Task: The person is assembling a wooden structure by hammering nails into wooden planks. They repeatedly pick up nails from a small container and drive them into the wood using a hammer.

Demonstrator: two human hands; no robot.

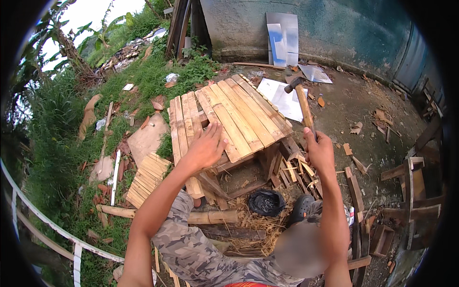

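In front of me stands a low wooden frame topped with light wooden slats [239, 112] laid side by side. My left hand [206, 146] lies on the slats near a gap in the row, fingers stretched out over the wood; whether something small is under them is hidden. My right hand [319, 152] is wrapped round the wooden handle of a hammer [303, 103]. Its dark head is raised beyond the right edge of the slats, apart from them. On the ground below sits a black plastic bag [266, 203], opened out, with small dark pieces in it.
A smaller slatted panel [148, 177] lies at the left. Scrap wood [299, 172] is heaped under the frame's right side. Wooden frames [411, 191] stand far right. Pale sheets [282, 98] lie beyond the slats. A white railing [76, 263] curves along the lower left.
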